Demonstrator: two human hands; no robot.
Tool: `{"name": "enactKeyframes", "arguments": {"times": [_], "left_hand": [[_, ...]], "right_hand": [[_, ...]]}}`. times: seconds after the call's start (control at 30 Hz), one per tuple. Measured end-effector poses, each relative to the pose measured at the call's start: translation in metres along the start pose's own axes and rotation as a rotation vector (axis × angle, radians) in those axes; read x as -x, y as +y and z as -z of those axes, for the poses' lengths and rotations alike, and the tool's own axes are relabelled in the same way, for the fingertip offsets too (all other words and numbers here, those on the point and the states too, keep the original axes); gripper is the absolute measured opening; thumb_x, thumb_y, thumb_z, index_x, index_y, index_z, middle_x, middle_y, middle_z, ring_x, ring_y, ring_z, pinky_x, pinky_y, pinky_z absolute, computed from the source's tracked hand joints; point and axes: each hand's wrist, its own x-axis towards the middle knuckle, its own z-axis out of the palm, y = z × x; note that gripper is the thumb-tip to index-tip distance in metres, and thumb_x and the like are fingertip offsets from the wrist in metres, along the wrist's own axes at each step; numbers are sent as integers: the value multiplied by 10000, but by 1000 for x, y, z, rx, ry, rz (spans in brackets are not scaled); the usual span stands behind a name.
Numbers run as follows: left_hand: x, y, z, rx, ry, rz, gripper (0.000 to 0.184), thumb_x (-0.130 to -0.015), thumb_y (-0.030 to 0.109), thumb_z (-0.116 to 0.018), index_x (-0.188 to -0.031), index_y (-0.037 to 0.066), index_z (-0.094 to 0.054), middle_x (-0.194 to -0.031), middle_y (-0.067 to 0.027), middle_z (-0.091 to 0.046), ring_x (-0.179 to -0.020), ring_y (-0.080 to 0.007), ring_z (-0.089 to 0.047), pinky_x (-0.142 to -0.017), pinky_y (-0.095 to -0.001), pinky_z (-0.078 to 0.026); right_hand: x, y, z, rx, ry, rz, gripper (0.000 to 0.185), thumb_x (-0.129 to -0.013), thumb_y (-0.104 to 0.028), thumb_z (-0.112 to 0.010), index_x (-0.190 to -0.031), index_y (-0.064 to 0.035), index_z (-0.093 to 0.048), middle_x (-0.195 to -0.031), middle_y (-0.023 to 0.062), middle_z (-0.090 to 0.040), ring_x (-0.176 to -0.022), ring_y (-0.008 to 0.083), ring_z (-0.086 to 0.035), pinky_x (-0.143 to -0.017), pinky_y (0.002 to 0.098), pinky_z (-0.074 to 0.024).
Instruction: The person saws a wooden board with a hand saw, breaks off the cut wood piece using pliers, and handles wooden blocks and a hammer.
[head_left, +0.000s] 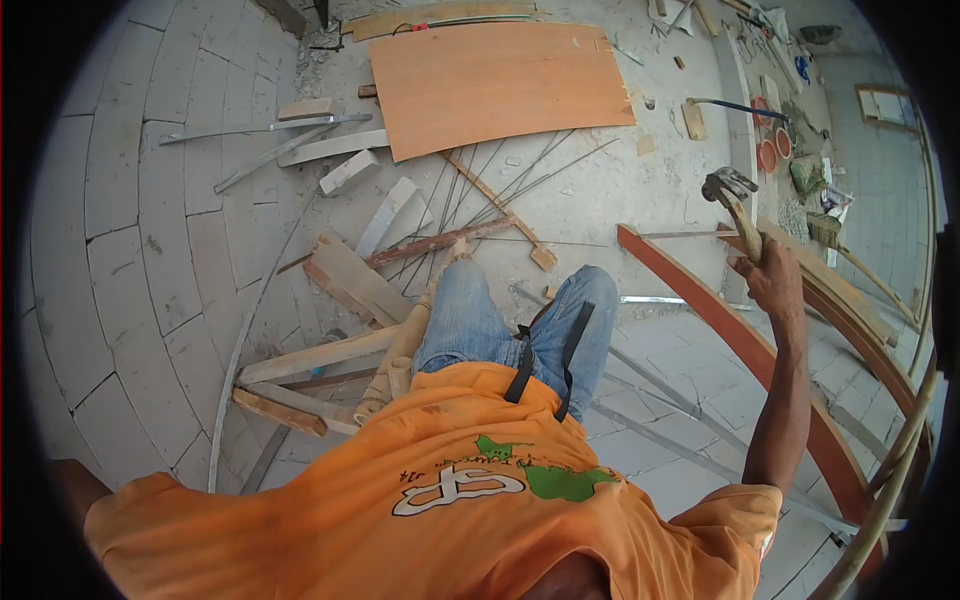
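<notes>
Right hand (772, 280) held up, fingers clamped around handle of wooden-handled, dark-metal-headed claw hammer (739, 212), near 2 long, reddish-brown boards (700, 294). Left hand out of view; cannot tell state of its fingers. Flat, orange-brown plywood sheet (500, 88) ahead on grey, dusty floor (640, 185), apart from hammer.

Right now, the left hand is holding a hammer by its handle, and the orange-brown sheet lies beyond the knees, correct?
The hand is wrong: the head view shows the right hand holding the hammer. The orange-brown sheet does lie beyond the knees.
</notes>
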Motion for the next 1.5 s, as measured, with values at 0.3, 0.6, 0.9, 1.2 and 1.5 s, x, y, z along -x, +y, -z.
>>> {"name": "enactKeyframes", "arguments": {"times": [0.3, 0.6, 0.9, 1.2, 1.5], "left_hand": [[23, 42, -10, 20, 90, 14, 476, -1002, 306, -408, -1222, -64, -610, -1109, -192, -680, -1082, -267, -643, -887, -375, -551], [154, 226, -85, 1106, 60, -80, 494, -1017, 290, -390, -1275, -77, -599, -1155, -195, -684, -1132, -262, -643, -912, -360, -555], [630, 658, -166, 1463, -1290, 919, 318, -818, 236, -644, -1015, -4, -576, -909, -130, -595, -712, -248, -659, -562, -356, -595], [731, 1000, -128, 1282, -1826, 616, 335, -833, 333, -679, -1027, 105, -528, -883, -66, -558, -683, -190, -589, -596, -388, -550], [678, 1286, -51, 1157, -1869, 247, 412, -803, 391, -759, -1001, 89, -560, -808, -28, -521, -642, -155, -568, -548, -353, -544]], "right_hand": [[-37, 46, -251, -314, -377, -138, 406, -777, -302, -813, -909, 52, -664, -732, 221, -689, -661, 354, -705, -666, 449, -554], [-81, 176, -522, -826, -518, -592, 284, -792, -153, -799, -780, 58, -609, -580, 110, -613, -450, 196, -625, -398, 325, -472], [-89, 290, -533, -1150, -325, -942, 224, -814, -80, -744, -884, 71, -593, -638, 102, -607, -432, 175, -580, -379, 318, -442], [-220, 386, -508, -1384, -222, -1138, 238, -826, -131, -738, -890, 36, -580, -651, 68, -583, -454, 159, -560, -417, 304, -450], [-340, 530, -467, -1561, -332, -1356, 224, -836, -136, -716, -891, 36, -583, -652, 80, -576, -462, 178, -566, -436, 318, -456]]}}
